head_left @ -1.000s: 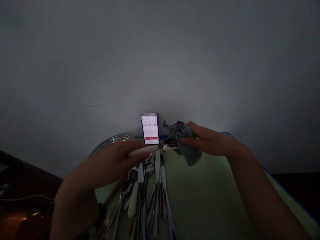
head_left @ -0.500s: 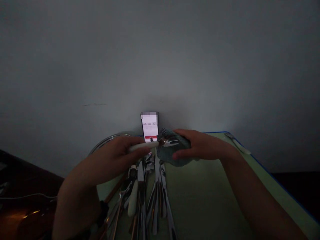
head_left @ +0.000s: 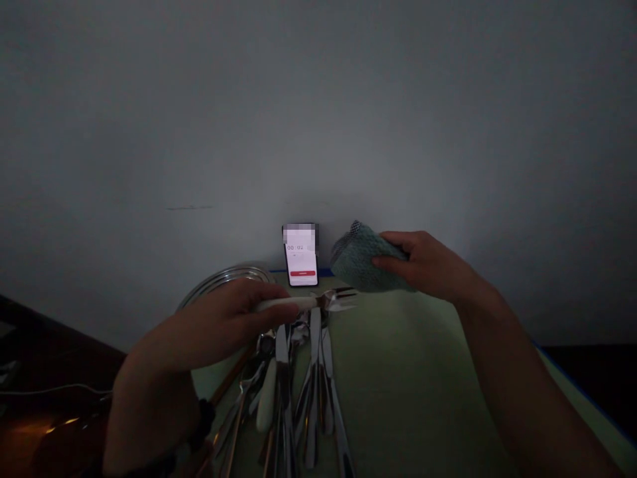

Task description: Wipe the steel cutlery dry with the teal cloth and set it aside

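Note:
My left hand (head_left: pixel 243 309) is closed round the pale handle of a fork (head_left: pixel 338 300), whose metal tines point right above the table. My right hand (head_left: pixel 421 262) pinches a folded grey-green cloth (head_left: pixel 365 259), held up and to the right of the fork, apart from it. Below the fork lies a pile of cutlery (head_left: pixel 313 385), with knives, spoons and a piece with a pale handle (head_left: pixel 267 396). Part of the pile is hidden by my left hand and forearm.
A phone (head_left: pixel 301 255) showing a timer leans against the grey wall (head_left: pixel 318 119). Behind my left hand is the rim of a round metal dish (head_left: pixel 229 272). The green tabletop (head_left: pixel 418 385) has a blue edge. A white cable (head_left: pixel 60 387) runs at the left.
The cloth, wrapped round the fork's head before, has come off it and moved up and right with my right hand. The fork has dropped slightly in view.

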Demonstrator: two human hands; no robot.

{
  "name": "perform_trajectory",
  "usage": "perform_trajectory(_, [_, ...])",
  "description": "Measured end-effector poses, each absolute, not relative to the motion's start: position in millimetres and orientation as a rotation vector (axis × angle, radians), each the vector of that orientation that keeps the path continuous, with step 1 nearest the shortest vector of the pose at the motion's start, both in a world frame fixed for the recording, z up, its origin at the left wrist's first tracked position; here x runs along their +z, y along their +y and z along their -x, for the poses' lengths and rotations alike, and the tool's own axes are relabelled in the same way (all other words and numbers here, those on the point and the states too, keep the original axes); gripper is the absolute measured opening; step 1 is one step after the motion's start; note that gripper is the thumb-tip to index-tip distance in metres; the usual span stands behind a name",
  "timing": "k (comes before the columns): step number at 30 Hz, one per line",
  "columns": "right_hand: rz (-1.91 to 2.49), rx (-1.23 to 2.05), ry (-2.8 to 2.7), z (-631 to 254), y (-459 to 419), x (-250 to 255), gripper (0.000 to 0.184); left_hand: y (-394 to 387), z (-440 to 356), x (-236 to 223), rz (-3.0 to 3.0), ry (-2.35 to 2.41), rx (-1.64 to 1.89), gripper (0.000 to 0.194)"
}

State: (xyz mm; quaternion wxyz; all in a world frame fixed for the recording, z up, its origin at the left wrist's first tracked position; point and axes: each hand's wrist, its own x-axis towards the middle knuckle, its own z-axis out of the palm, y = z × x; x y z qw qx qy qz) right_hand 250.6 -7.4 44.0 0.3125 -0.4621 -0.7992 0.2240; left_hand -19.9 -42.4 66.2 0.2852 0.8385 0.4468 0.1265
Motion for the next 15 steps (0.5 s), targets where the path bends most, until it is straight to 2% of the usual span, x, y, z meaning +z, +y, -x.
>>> perform_trajectory(6, [0.860, 0.880, -2.483, -236.8, -24.9, 53.5, 0.031, -33.2, 20.0, 61.8, -2.179, 1.179, 0.356, 0.036])
perform_trajectory(8, [0.873, 0.821, -2.452, -232.2, -25.9, 52.4, 0.034, -33.5, 18.3, 61.8, -2.201, 1.191, 0.335, 0.037])
perform_trajectory(11, [0.933, 0.601, -2.360, -226.9, -23.6, 46.8, 0.025, -36.9, 13.3, 64.9, -2.266, 1.183, 0.327, 0.036])
perform_trajectory(12, [0.944, 0.550, -2.352, -225.5, -22.6, 44.7, 0.027, -38.3, 11.2, 66.5, -2.294, 1.167, 0.328, 0.035])
perform_trajectory(15, [0.988, 0.563, -2.418, -222.6, -20.3, 40.7, 0.030, -42.3, 5.8, 70.5, -2.387, 1.103, 0.341, 0.032])
